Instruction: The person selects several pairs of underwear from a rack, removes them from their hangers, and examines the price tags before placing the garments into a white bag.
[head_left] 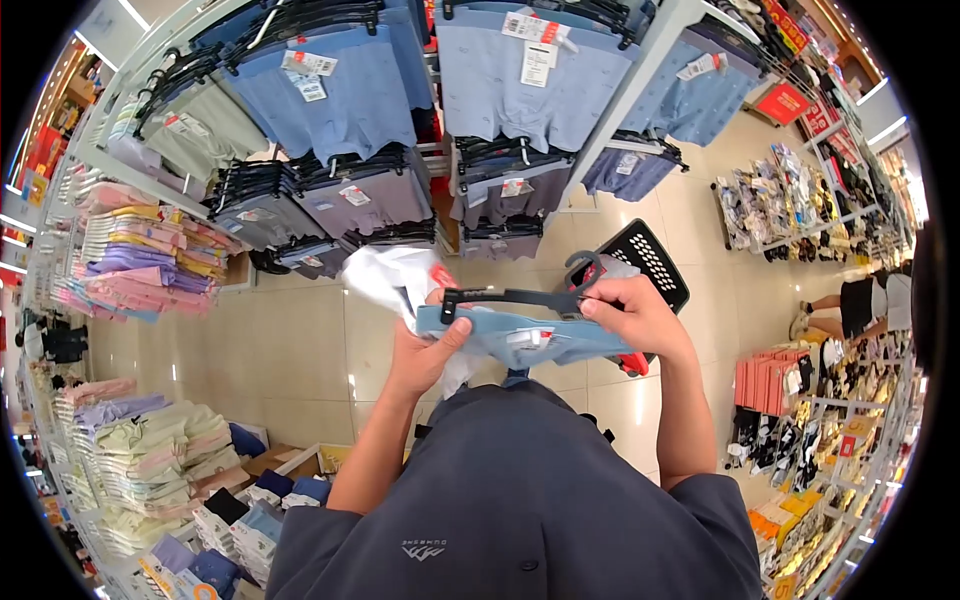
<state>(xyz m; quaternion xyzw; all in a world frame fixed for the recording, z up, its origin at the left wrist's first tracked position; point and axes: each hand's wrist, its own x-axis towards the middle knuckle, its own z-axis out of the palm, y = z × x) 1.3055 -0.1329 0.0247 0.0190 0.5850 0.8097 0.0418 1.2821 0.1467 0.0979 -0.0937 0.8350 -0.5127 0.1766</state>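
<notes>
In front of my chest is a black clip hanger (520, 297) with light blue underpants (490, 328) along its bar and a white and red tag on the cloth. My left hand (425, 352) is closed on the waistband, its thumb by the hanger's left clip. White crumpled plastic packaging (385, 278) with a red mark sticks out beyond that hand; how it is held is partly hidden. My right hand (640, 318) pinches the hanger's right end, near the hook, which points up and away from me.
Ahead, racks hold blue boxer shorts (540, 90) and grey ones on black hangers. A black shopping basket (650, 262) with red parts is on the tiled floor beyond my right hand. Pink garments (140, 250) hang at left; sock racks (780, 205) and another person (862, 305) are at right.
</notes>
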